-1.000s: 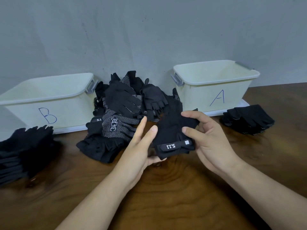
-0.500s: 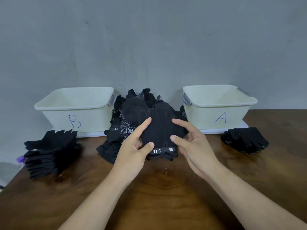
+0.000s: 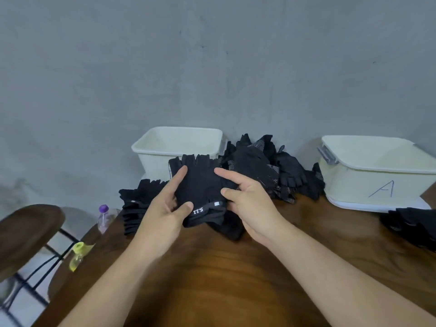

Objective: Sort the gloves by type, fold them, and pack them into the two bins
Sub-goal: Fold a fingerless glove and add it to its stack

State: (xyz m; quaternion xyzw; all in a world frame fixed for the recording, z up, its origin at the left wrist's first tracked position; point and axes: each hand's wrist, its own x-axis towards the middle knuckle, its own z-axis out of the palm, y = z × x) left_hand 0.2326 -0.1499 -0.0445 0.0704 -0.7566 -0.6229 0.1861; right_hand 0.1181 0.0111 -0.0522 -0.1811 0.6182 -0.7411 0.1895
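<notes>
Both hands have the fingerless glove up off the table, right in front of the left bin. Left hand pinches it, thumb down on the cuff strap, forefinger stretched up one edge; right hand clamps the other edge between thumb and forefinger. Stubby fingers point away toward the wall, cuff toward the person, long axis running straight out. Best move, I'd say: square the edges, fold cuff to fingertips, then lay it on the stack at left.
</notes>
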